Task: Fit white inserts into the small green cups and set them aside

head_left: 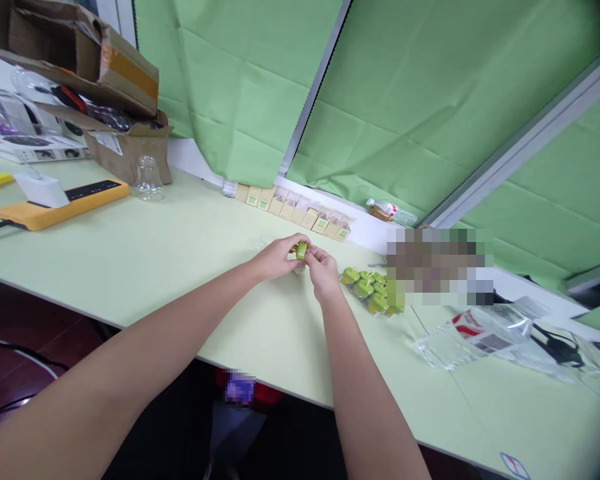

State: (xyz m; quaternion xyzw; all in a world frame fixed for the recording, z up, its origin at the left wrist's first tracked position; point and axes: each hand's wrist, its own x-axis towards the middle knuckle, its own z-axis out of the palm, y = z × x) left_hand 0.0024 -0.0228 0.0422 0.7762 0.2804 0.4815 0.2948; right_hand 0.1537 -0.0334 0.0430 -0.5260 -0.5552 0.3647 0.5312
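Observation:
Both my hands meet over the pale green table (145, 260) and pinch one small green cap-like part (301, 251). My left hand (279, 257) grips it from the left, fingers curled. My right hand (323, 268) grips it from the right, fingers closed. Something clear seems to sit under the part, but I cannot make it out. Just right of my right hand lies a heap of several similar green parts (373, 292).
A row of small cream boxes (293, 208) lines the wall. At far left sit a clear glass bottle (148, 178), a yellow power strip (63, 203) and cardboard boxes (80, 60). Clear plastic bags (485, 337) lie at right. Green curtains hang behind.

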